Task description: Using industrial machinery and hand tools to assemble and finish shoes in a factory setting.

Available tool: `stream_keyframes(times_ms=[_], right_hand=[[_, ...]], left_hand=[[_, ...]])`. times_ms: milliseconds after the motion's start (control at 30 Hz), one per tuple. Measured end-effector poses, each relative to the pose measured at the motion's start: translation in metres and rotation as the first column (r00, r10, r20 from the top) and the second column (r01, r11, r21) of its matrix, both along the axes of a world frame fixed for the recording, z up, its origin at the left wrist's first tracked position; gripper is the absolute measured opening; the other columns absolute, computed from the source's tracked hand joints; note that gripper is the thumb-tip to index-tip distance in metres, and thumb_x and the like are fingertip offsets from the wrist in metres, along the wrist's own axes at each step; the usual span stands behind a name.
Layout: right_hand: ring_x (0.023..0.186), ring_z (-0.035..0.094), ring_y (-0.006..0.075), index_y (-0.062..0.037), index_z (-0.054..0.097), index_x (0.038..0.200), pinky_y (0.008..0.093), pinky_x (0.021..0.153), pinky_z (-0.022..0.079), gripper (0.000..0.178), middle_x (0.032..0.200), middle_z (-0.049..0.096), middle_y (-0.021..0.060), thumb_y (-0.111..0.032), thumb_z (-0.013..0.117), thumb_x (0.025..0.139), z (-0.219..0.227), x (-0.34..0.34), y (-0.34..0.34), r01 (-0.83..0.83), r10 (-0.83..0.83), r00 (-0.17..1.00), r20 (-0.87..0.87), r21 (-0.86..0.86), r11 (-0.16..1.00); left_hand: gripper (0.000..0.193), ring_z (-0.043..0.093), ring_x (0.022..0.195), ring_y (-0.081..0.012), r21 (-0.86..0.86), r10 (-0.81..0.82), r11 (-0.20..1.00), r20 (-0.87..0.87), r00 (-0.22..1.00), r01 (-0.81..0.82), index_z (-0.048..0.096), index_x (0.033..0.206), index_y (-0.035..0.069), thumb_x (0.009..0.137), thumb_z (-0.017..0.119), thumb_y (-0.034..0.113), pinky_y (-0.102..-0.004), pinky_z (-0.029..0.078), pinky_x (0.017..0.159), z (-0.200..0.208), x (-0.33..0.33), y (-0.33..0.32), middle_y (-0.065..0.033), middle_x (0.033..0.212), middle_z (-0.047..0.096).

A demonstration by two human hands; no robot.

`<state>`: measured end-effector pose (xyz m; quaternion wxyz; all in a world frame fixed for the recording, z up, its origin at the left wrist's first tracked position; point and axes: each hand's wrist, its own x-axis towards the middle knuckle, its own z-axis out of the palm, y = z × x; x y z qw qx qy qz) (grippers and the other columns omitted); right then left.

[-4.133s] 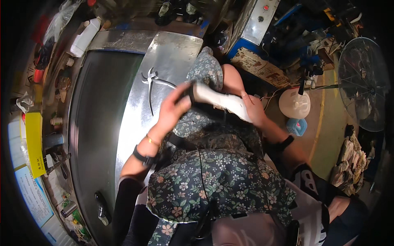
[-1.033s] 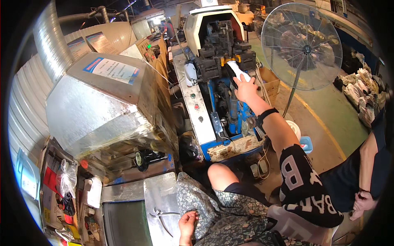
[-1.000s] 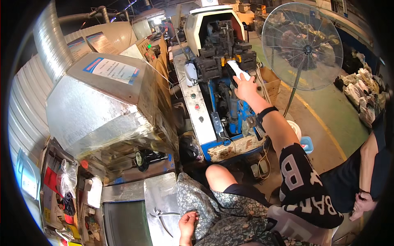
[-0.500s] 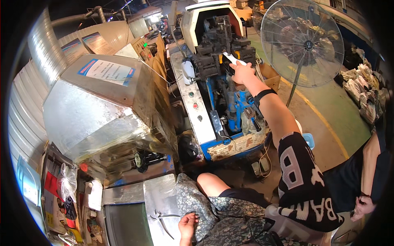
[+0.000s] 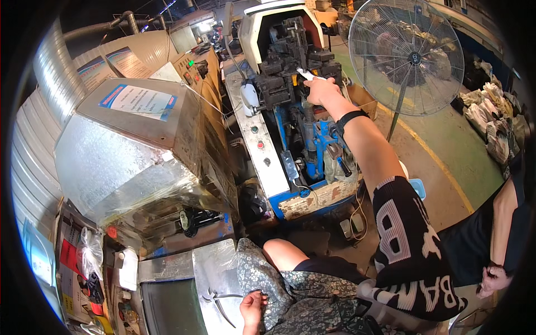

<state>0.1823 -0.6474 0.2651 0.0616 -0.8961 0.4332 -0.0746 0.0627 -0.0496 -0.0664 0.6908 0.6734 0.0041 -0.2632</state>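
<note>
My right hand (image 5: 324, 91) reaches forward to the machine (image 5: 304, 67) with dark clamping jaws. Its fingers are closed on a white elongated piece (image 5: 307, 74), whose far end lies against the jaws. Part of that piece is hidden by the fingers. Yellow-orange parts show beside it. My left hand (image 5: 253, 306) rests low by my flower-patterned apron (image 5: 262, 282), fingers curled; whether anything is inside them is hidden. Close to it, a dark tong-like tool (image 5: 219, 305) lies on a metal tabletop (image 5: 215, 268).
A large caged fan (image 5: 406, 58) stands right of the machine. At left is a bulky metal hood (image 5: 120, 151). Another person's hand (image 5: 493, 281) appears at the lower right. White sacks (image 5: 488, 117) are piled on the far right floor. A cable (image 5: 363, 220) trails below the machine.
The white piece and my right hand sit slightly farther forward and left in the picture, while the whole view has shifted a little. My left hand keeps its place by the apron.
</note>
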Motion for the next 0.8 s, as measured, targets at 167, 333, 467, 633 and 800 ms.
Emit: stream_keyframes(times_ms=[167,333,467,633,800], right_hand=[[0.130,0.037,0.0416,-0.0406,0.046,0.143,0.0569,0.090,0.048,0.064,0.144,0.047,0.0023,-0.020,0.063,0.085,-0.014,0.002,-0.020,-0.007,0.008,1.000,0.029,-0.049,0.999],[0.128,0.038,0.0418,-0.0402,0.049,0.141,0.0578,0.091,0.046,0.062,0.143,0.048,0.0020,-0.020,0.063,0.085,-0.016,0.002,-0.010,0.000,0.006,0.998,0.062,-0.087,0.996],[0.128,0.038,0.0420,-0.0393,0.050,0.141,0.0569,0.093,0.046,0.062,0.142,0.048,0.0010,-0.020,0.063,0.084,-0.024,-0.001,-0.010,0.011,-0.002,0.997,0.077,-0.129,0.992],[0.128,0.039,0.0419,-0.0375,0.050,0.142,0.0540,0.095,0.046,0.062,0.143,0.047,-0.0002,-0.022,0.063,0.082,-0.037,-0.005,-0.013,-0.005,0.030,0.990,0.138,-0.179,0.984],[0.124,0.046,0.0402,-0.0342,0.051,0.142,0.0494,0.100,0.046,0.066,0.148,0.047,-0.0009,-0.025,0.064,0.078,-0.019,-0.004,-0.023,-0.018,0.041,0.990,0.136,-0.161,0.987]], left_hand=[[0.017,0.061,0.064,-0.0120,0.006,-0.009,1.000,0.019,1.000,0.009,0.065,0.105,-0.004,0.099,0.058,0.011,-0.0234,0.051,0.064,-0.004,0.001,-0.001,-0.0097,0.083,0.070],[0.017,0.061,0.063,-0.0119,0.017,-0.001,1.000,0.027,1.000,0.001,0.065,0.105,-0.004,0.099,0.058,0.010,-0.0231,0.051,0.063,-0.005,0.001,0.000,-0.0096,0.083,0.070],[0.016,0.061,0.063,-0.0117,0.020,0.000,1.000,0.029,1.000,0.000,0.065,0.105,-0.003,0.099,0.058,0.010,-0.0227,0.050,0.063,-0.002,0.001,-0.002,-0.0093,0.082,0.071],[0.017,0.060,0.062,-0.0114,-0.016,-0.009,1.000,0.044,0.999,0.009,0.065,0.105,-0.003,0.099,0.058,0.011,-0.0224,0.050,0.063,-0.004,0.002,-0.001,-0.0090,0.081,0.071],[0.018,0.060,0.062,-0.0112,-0.003,-0.006,1.000,0.049,0.999,0.006,0.065,0.104,-0.004,0.100,0.058,0.012,-0.0223,0.050,0.063,-0.001,0.001,-0.002,-0.0088,0.082,0.071]])
